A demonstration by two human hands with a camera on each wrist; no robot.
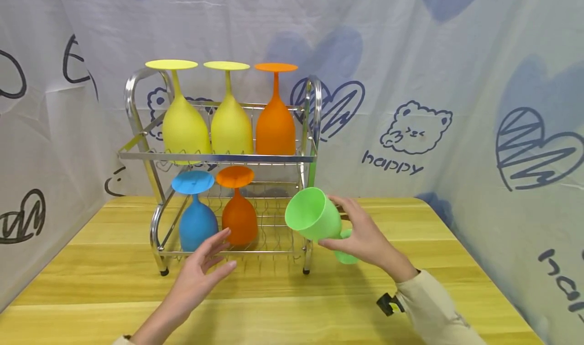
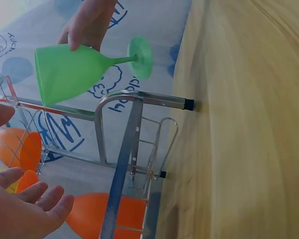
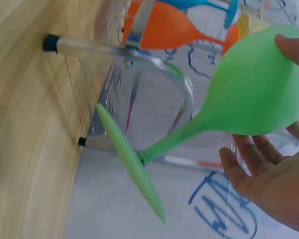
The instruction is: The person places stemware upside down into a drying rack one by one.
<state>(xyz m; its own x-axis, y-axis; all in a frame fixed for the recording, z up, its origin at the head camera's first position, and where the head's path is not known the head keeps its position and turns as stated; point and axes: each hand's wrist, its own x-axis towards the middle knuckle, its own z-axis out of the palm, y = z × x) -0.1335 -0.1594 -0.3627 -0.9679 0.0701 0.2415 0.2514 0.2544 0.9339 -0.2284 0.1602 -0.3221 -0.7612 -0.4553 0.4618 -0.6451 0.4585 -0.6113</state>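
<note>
My right hand [image 1: 360,231] grips a green plastic goblet [image 1: 316,217] by its bowl, tilted on its side with the mouth toward the rack and the foot [image 3: 129,159] pointing back to the right. It hangs just off the right end of a two-tier chrome rack [image 1: 219,157]. In front of the lower tier my left hand [image 1: 203,269] hovers open, fingers spread, holding nothing. On that tier a blue goblet [image 1: 197,218] and an orange goblet [image 1: 239,211] stand upside down. The top tier carries two yellow goblets [image 1: 184,119] and an orange one [image 1: 275,117], also inverted.
The rack stands at the back of a yellow wooden table [image 1: 283,304]. White printed sheeting [image 1: 433,107] walls the table on the left, back and right. The lower tier has bare wire [image 1: 276,223] to the right of the orange goblet.
</note>
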